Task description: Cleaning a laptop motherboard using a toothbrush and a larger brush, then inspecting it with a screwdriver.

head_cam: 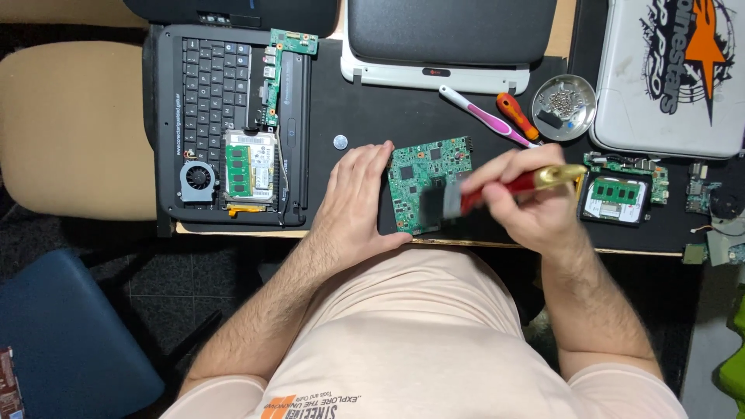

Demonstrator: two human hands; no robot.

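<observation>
A green circuit board (pixel 429 185) is seen flat on the black mat (pixel 365 116) near the front edge of the bench (pixel 543 247), roughly at the centre of the view. The left hand (pixel 358 200) is laid at the board's 9 o'clock side, palm down, with the fingertips touching its left edge and the thumb along its lower left corner; its grip is wide and flat, pressing rather than enclosing anything. The right hand (pixel 528 203) is placed at the board's 3 o'clock side, and its grip is closed around the red handle of a paintbrush (pixel 497 190), whose gold ferrule end points toward 3 o'clock and whose bristles, blurred, are held over the board's right half.

At 10 o'clock from the board, a small silver coin cell (pixel 340 142) is seen on the mat. Further toward 9 o'clock, an opened black laptop (pixel 229 124) is laid out with keyboard, fan and memory module exposed. At 1 o'clock, a pink and white toothbrush (pixel 485 116) and an orange-handled screwdriver (pixel 518 116) are found just beside each other, with a round metal dish (pixel 564 101) of screws next to them. At 3 o'clock, beyond the right hand, another small board with a memory module (pixel 621 195) is seen.
</observation>
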